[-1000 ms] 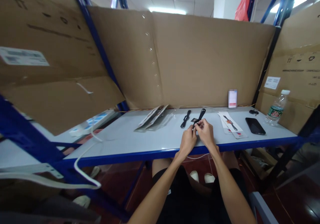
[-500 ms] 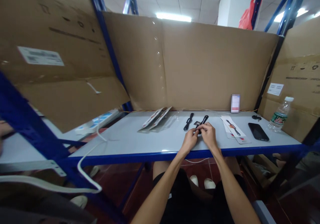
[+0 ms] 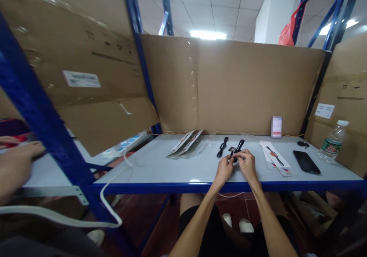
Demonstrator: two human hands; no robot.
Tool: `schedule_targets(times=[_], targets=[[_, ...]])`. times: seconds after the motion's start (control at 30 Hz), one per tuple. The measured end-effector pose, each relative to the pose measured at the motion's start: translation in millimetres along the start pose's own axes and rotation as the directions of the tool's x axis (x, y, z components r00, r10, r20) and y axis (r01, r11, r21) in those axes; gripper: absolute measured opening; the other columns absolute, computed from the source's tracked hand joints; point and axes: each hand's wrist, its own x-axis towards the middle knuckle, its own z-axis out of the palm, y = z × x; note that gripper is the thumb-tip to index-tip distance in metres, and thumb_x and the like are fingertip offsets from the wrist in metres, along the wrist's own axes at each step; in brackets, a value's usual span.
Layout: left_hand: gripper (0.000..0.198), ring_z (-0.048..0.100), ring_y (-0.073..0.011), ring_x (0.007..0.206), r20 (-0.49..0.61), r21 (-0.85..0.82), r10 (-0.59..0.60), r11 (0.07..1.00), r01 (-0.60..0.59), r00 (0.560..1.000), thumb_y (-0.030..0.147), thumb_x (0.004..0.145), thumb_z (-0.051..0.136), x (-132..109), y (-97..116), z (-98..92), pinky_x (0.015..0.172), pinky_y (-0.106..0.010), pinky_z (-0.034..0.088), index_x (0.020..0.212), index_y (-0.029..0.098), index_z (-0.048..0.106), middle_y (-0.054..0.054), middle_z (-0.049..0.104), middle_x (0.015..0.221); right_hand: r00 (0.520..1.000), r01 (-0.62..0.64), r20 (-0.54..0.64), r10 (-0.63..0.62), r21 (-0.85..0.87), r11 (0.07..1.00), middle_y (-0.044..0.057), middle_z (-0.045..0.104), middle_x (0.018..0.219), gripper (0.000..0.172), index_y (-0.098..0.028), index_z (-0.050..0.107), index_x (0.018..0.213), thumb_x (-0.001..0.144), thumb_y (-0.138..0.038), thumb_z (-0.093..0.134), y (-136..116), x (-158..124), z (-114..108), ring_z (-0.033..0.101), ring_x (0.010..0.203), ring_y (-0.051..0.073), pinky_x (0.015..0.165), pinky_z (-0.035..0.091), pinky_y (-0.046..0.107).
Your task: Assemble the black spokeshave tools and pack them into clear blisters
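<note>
Both of my hands meet over the white tabletop, close together. My left hand [image 3: 225, 169] pinches the near end of a black long-handled tool [image 3: 240, 145]. From the other side, the bent fingers of my right hand [image 3: 247, 164] close on the same tool, whose far end points away from me. My fingertips partly hide its near part. A small dark, shiny flat piece [image 3: 231, 149] shows just left of it; whether it is attached I cannot tell. Further left lies a similar black tool [image 3: 222, 147], untouched.
Printed cards [image 3: 276, 158] picturing a black tool lie right of my hands, near a black phone [image 3: 306, 162], keys [image 3: 303, 144] and a water bottle [image 3: 332, 144]. Clear packs with cards [image 3: 185, 144] stand left. Cardboard [image 3: 252, 88] walls the back. A co-worker's hand [image 3: 17, 165] shows far left.
The camera view has shifted, so the table appears lower and further right. My hands stay on the black tool with little visible change. More of the co-worker's hand shows at the left.
</note>
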Motion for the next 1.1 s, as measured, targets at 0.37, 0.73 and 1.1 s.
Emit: schedule_targets(times=[0.37,0.73,1.1], targets=[[0.023,0.061,-0.0176,0.068,0.004,0.068,-0.010,0.998,0.010,1.000,0.020,0.095,0.049,1,6,-0.4,0.064,-0.026,0.038,0.087,0.013,0.069,-0.006,0.069,0.071,0.999,0.042,0.000,-0.042,-0.029,0.999,0.005,0.066,0.083,0.032,-0.022,0.082,0.084,0.083,-0.021,0.049,-5,-1,-3,0.057,0.066,0.017,0.068,0.047,0.028],[0.023,0.064,-0.0188,0.076,-0.027,0.094,-0.007,0.996,0.009,1.000,0.017,0.096,0.050,1,6,1.8,0.067,-0.026,0.038,0.091,0.012,0.071,-0.010,0.074,0.085,0.997,0.070,0.042,-0.068,-0.029,0.997,0.005,0.066,0.081,0.033,-0.023,0.082,0.087,0.086,-0.023,0.049,-8,-1,-4,0.060,0.070,0.018,0.070,0.046,0.030],[0.023,0.065,-0.0201,0.078,0.004,0.139,0.000,0.990,-0.001,1.000,0.018,0.096,0.050,-2,9,-1.2,0.070,-0.027,0.040,0.090,0.012,0.071,-0.012,0.075,0.086,1.000,0.019,0.005,-0.019,-0.062,0.998,0.006,0.069,0.084,0.034,-0.021,0.081,0.095,0.086,-0.024,0.048,-8,-1,-5,0.060,0.069,0.019,0.072,0.047,0.031]])
